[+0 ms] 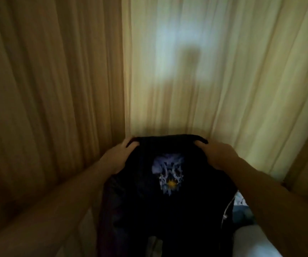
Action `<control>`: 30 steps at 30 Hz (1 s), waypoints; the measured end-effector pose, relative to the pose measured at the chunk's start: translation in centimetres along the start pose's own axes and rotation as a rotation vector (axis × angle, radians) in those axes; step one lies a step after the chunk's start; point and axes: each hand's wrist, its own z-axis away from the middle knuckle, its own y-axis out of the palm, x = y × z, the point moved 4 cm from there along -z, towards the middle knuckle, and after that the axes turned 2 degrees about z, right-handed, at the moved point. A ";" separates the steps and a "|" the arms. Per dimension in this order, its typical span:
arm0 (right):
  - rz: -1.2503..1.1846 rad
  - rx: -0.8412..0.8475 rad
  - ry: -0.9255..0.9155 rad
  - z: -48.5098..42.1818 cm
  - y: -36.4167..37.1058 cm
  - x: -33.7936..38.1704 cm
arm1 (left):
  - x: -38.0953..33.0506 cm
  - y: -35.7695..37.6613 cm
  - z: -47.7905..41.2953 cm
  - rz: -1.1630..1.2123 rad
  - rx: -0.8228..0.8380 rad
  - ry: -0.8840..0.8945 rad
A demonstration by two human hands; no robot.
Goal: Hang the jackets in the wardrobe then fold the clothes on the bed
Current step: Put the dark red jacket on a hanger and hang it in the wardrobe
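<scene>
Left grip (120, 156), right grip (218, 154) hold dark garment (168, 216)

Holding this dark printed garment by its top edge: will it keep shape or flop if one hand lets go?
Probably floppy: the dark garment hangs limp below the left hand and right hand gripping its top edge. Released on one side, it would likely sag toward the other hand. It seems light, as the edge between them sags little; dim blur limits certainty.

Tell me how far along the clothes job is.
Done: nothing this view can confirm. In hand: left hand and right hand grip the top edge of a black garment with a blue print, held up. Left: hanging or folding it; more cloth lies on the bed.
</scene>
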 end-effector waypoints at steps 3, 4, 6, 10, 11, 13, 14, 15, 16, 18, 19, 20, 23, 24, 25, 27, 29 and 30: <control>0.004 0.108 0.004 0.2 6.2 1.5 | 1.1 6.2 0.2 0.043 0.157 0.009; 0.009 0.146 0.012 0.3 7.4 1.8 | 1.2 7.6 0.1 0.078 0.215 0.000; -0.020 0.207 0.035 0.4 8.4 2.1 | 1.1 9.3 0.0 0.147 0.302 -0.037; -0.311 0.181 0.090 1.1 4.8 1.6 | 0.0 8.0 -0.9 0.236 0.240 -0.105; -0.391 0.136 0.095 1.4 2.9 1.3 | -0.5 6.5 -1.3 0.251 0.202 -0.106; -0.505 0.072 0.107 2.1 -1.5 0.4 | -1.9 2.8 -2.3 0.313 0.165 -0.089; -0.532 0.056 0.119 2.5 -3.8 0.0 | -2.6 0.6 -2.8 0.354 0.160 -0.071; -0.538 0.044 0.140 3.0 -6.3 -0.6 | -3.5 -1.7 -3.4 0.390 0.160 -0.061; -0.527 0.033 0.162 3.4 -8.8 -1.1 | -4.3 -4.1 -3.9 0.424 0.165 -0.067; -0.461 -0.012 0.193 4.2 -13.8 -2.2 | -6.1 -9.1 -4.8 0.434 0.179 -0.070; -0.415 -0.043 0.204 4.6 -16.3 -2.8 | -7.1 -11.7 -5.2 0.407 0.176 -0.050; -0.376 -0.072 0.215 5.1 -18.7 -3.3 | -8.1 -14.2 -5.4 0.375 0.170 -0.025; -0.320 -0.156 0.261 6.9 -25.3 -5.1 | -11.5 -21.8 -5.5 0.280 0.150 0.054; -0.328 -0.185 0.286 7.7 -27.2 -5.7 | -12.6 -24.2 -5.3 0.260 0.142 0.075; -0.338 -0.219 0.313 8.5 -29.0 -6.4 | -13.6 -26.5 -5.0 0.244 0.130 0.092; -0.340 -0.298 0.367 10.1 -32.3 -7.6 | -15.3 -30.7 -4.3 0.226 0.079 0.122; -0.366 -0.393 0.423 11.5 -35.1 -8.9 | -16.6 -34.3 -3.6 0.231 0.010 0.149; -0.407 -0.446 0.446 12.2 -36.2 -9.6 | -17.1 -35.8 -3.4 0.246 -0.020 0.161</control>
